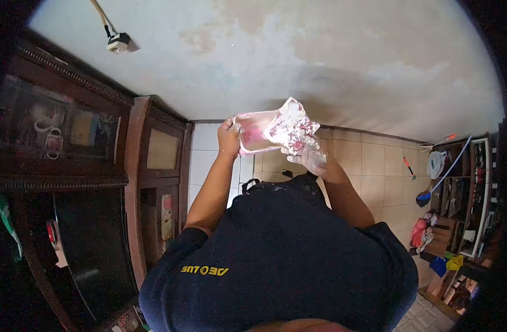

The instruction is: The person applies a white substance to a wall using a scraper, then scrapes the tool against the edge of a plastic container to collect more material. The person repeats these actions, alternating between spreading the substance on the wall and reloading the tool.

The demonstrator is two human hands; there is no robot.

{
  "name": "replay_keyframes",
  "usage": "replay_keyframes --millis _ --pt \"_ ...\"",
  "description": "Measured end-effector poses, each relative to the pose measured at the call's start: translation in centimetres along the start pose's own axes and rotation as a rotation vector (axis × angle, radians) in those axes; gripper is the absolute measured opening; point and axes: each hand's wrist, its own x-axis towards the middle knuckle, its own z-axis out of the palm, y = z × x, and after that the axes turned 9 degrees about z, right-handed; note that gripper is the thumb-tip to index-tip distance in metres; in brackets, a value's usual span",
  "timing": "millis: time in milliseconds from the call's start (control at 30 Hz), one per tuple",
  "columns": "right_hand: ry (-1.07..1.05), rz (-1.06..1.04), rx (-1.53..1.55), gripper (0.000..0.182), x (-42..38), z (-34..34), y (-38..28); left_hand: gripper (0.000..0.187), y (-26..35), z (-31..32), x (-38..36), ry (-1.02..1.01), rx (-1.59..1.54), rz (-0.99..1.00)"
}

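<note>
A shallow pinkish tray point(256, 131) with a pale rim is held up in front of the wall. My left hand point(229, 137) grips its left end, fingers wrapped over the rim. At the tray's right end is a crumpled, white-smeared piece with pink-red spots point(293, 127), its upper corner pointing up. My right hand point(311, 157), coated in white, is closed on this piece from below. What the piece is made of cannot be told, and it hides part of the tray's right end.
A pale, patchy wall point(331, 50) rises ahead, with a socket point(118, 43) hanging on a cable. Dark wooden cabinets point(138, 182) stand left. At right are a shelf rack point(469, 193), a blue-headed brush point(424, 198), a red-handled tool point(408, 166) and cloths. Floor tiles point(369, 180) lie below.
</note>
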Motion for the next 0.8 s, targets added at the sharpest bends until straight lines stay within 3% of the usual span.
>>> replay_keyframes --millis 33,100,233,300,333,433,467,500,567,600,700,733,767,800 --pt "0.002 0.004 0.003 0.044 0.3 -0.8 0.2 0.024 0.3 0.2 0.0 0.009 -0.044 -0.015" --pt "-0.23 0.025 0.139 0.047 1.5 -2.8 0.9 0.024 -0.1 -0.3 0.3 0.009 -0.094 -0.025" --pt "-0.218 -0.056 0.225 0.045 2.1 -2.2 2.1 0.021 -4.6 -2.4 0.1 -0.029 -0.144 -0.046" --pt "-0.151 -0.328 -0.154 0.042 2.5 2.2 0.7 0.021 -5.7 -2.7 0.3 -0.031 -0.141 -0.032" --pt "-0.15 -0.335 -0.151 0.042 2.6 2.1 0.6 0.021 -6.0 -2.7 0.6 -0.002 -0.197 -0.077" --pt "0.12 -0.493 -0.143 0.05 2.5 1.4 -0.3 0.022 -6.7 -2.1 0.8 0.033 -0.279 -0.126" --pt "0.171 -0.435 -0.289 0.058 2.4 -3.0 -0.3 0.022 -6.5 -1.8 0.7 0.032 -0.256 -0.083" --pt "0.157 -0.431 -0.288 0.058 2.7 -2.7 -0.4 0.023 -6.1 -1.6 0.7 0.033 -0.23 -0.04" --pt "0.457 -0.801 -0.583 0.07 2.9 -1.0 -0.8 0.023 -4.4 -0.9 0.5 0.035 -0.219 -0.023" --pt "0.455 -0.79 -0.561 0.084 2.2 -0.3 -1.6 0.023 -3.4 -0.3 0.4 0.026 -0.219 -0.011" --pt "0.391 -0.9 -0.464 0.089 1.8 -2.2 -3.0 0.025 -2.2 0.7 -0.2 -0.018 -0.245 -0.013" --pt "0.355 -0.929 -0.343 0.075 1.9 -1.9 -3.3 0.025 -2.0 1.0 -0.5 -0.007 -0.233 0.0" --pt "0.341 -0.923 -0.331 0.075 1.6 -2.8 -4.3 0.026 -1.9 1.6 -0.9 0.011 -0.226 0.044" --pt "0.079 -0.742 -0.172 0.072 0.9 -3.8 -5.8 0.028 -1.7 2.3 -1.3 0.027 -0.218 0.083"
